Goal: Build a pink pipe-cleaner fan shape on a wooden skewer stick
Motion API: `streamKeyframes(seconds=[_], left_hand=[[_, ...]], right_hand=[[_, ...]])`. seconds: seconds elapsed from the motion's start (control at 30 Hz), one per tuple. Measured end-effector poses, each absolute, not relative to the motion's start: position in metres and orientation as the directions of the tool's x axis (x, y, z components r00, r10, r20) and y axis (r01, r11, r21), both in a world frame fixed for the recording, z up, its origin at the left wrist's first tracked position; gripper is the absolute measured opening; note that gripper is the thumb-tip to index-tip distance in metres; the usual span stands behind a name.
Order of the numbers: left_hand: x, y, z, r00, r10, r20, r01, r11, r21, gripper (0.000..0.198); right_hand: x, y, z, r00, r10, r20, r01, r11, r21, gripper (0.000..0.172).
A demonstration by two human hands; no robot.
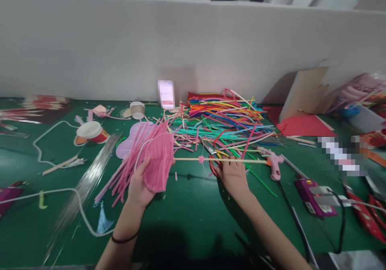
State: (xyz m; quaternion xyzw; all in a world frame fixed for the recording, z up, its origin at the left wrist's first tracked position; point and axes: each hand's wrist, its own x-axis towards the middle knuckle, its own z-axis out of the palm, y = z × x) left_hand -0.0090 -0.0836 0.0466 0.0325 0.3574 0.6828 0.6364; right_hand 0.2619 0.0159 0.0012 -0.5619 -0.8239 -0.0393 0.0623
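Observation:
My left hand is closed around the edge of a pink fan-shaped piece, its surface ribbed with fuzzy stems. From the fan a thin wooden stick runs out to the right, with a small pink knot on it. Beside the stick, my right hand has its thumb and fingers curled at the red handles of a pair of scissors; part of the handles is hidden by the hand. Pink pipe cleaners lie in a bundle behind the fan, over a lilac cloud-shaped piece.
A heap of coloured pipe cleaners lies by the back wall. On the right are a pink glue gun, a purple box with cords, and red-handled pliers. To the left lie a paper cup, clear thin rods and a white cord.

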Motion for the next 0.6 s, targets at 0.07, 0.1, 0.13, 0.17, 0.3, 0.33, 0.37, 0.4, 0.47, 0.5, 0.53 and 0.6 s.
streamKeyframes(seconds=[0.07, 0.1, 0.13, 0.17, 0.3, 0.33, 0.37, 0.4, 0.47, 0.5, 0.53, 0.6], left_hand=[[-0.019, -0.091, 0.046, -0.136, 0.923, -0.360, -0.875, 0.059, 0.481, 0.054], [-0.023, -0.094, 0.046, -0.133, 0.932, -0.336, -0.883, 0.042, 0.467, 0.055], [-0.026, -0.097, 0.045, -0.147, 0.936, -0.319, -0.884, 0.020, 0.467, 0.056], [-0.029, -0.100, 0.045, -0.164, 0.936, -0.311, -0.879, 0.005, 0.476, 0.056], [-0.031, -0.105, 0.048, -0.158, 0.951, -0.267, -0.855, 0.003, 0.519, 0.060], [-0.030, -0.105, 0.049, -0.132, 0.958, -0.253, -0.861, 0.016, 0.509, 0.064], [-0.030, -0.105, 0.050, -0.109, 0.964, -0.243, -0.872, 0.024, 0.488, 0.069], [-0.029, -0.104, 0.050, -0.094, 0.966, -0.240, -0.887, 0.028, 0.460, 0.072], [-0.028, -0.104, 0.048, -0.087, 0.965, -0.249, -0.918, 0.020, 0.396, 0.073], [-0.028, -0.103, 0.045, -0.086, 0.962, -0.260, -0.930, 0.016, 0.366, 0.069], [-0.028, -0.103, 0.042, -0.080, 0.959, -0.273, -0.940, 0.019, 0.341, 0.063], [-0.028, -0.102, 0.033, -0.044, 0.950, -0.308, -0.950, 0.056, 0.307, 0.051]], right_hand=[[0.254, 0.020, 0.009, -0.353, 0.935, 0.039, 0.935, 0.353, 0.015, 0.034], [0.251, 0.021, 0.014, -0.347, 0.938, -0.021, 0.938, 0.348, 0.008, 0.031], [0.250, 0.022, 0.020, -0.345, 0.935, -0.078, 0.939, 0.345, -0.009, 0.028], [0.250, 0.023, 0.026, -0.349, 0.928, -0.132, 0.937, 0.347, -0.041, 0.026], [0.266, 0.021, 0.045, -0.422, 0.864, -0.275, 0.854, 0.277, -0.440, 0.028], [0.273, 0.020, 0.049, -0.447, 0.837, -0.315, 0.786, 0.200, -0.585, 0.032], [0.281, 0.019, 0.052, -0.487, 0.799, -0.352, 0.693, 0.109, -0.712, 0.037], [0.288, 0.018, 0.055, -0.532, 0.758, -0.377, 0.588, 0.010, -0.809, 0.040], [0.299, 0.015, 0.060, -0.592, 0.711, -0.379, 0.391, -0.158, -0.907, 0.046], [0.303, 0.013, 0.062, -0.600, 0.715, -0.359, 0.303, -0.213, -0.929, 0.048], [0.305, 0.010, 0.064, -0.601, 0.727, -0.331, 0.227, -0.242, -0.943, 0.051], [0.304, 0.006, 0.068, -0.587, 0.765, -0.264, 0.135, -0.228, -0.964, 0.051]])
